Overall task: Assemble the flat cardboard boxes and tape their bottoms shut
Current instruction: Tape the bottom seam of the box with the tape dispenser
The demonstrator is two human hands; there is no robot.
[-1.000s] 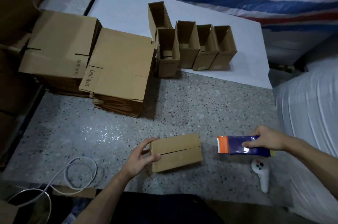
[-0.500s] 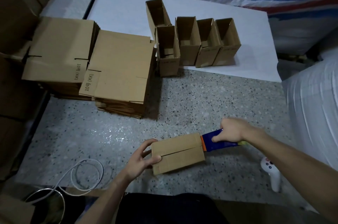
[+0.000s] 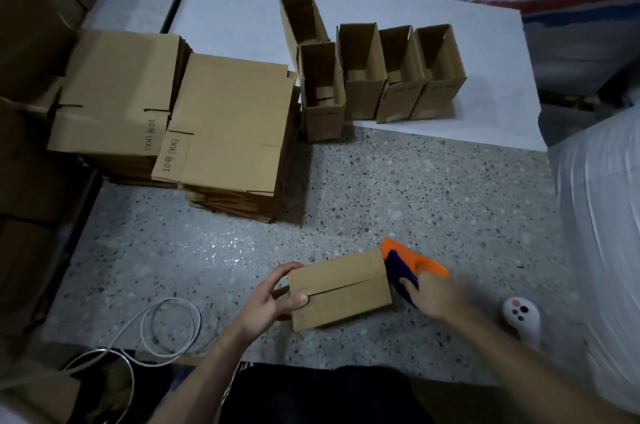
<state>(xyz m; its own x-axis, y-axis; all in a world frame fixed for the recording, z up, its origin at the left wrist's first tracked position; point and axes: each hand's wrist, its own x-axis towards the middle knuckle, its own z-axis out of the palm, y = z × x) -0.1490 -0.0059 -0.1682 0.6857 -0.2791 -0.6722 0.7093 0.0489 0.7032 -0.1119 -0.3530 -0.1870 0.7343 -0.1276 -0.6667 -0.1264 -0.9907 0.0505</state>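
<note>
Head view.

- Box, 1: brown corrugated cardboard, oblong, lower centre of the frame, lying on the floor with its closed flaps up and a dark seam along the middle.
- Left hand, 1: fingers curled round the box's left end, thumb at the seam.
- Right hand, 1: blurred, fingers wrapped on the tape dispenser.
- Tape dispenser, 1: orange and dark blue plastic, touching the box's right end.
- Open boxes, 5: upright, upper centre, four in a touching row and one behind.
- Flat box stacks, 2: left of centre, printed "10".
- White sheet, 1: smooth.
- Floor: grey, speckled.
- White controller, 1: rounded, lower right.
- White cable, 1: coiled, lower left.
</note>
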